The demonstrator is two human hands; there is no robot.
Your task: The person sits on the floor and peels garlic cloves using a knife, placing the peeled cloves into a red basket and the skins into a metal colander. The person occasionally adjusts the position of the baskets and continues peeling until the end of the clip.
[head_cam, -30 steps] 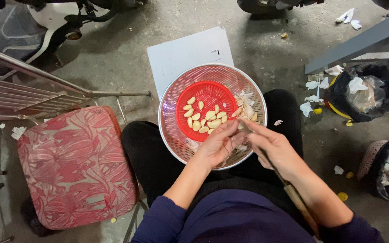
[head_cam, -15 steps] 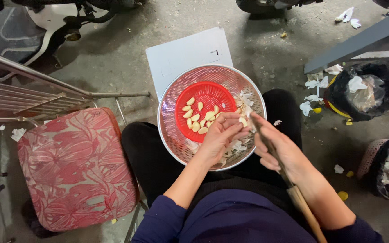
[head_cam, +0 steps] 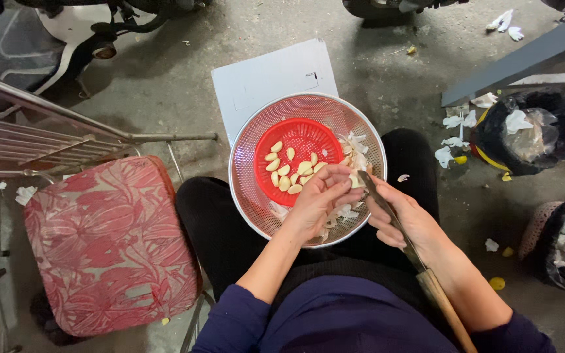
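Observation:
A round metal sieve bowl rests on my lap. Inside it sits a small red basket with several peeled garlic cloves, and a heap of papery garlic skins lies at its right side. My left hand is over the bowl, pinching a garlic clove at its fingertips. My right hand is just right of it, gripping a wooden-handled knife whose blade tip meets the clove.
A chair with a red floral cushion stands at my left beside a metal rack. A white board lies beyond the bowl. Two black-lined bins with peelings stand at right; scraps litter the concrete floor.
Both hands have shifted slightly up and right within the bowl, staying together at the clove. The knife blade now points at the clove between my fingers.

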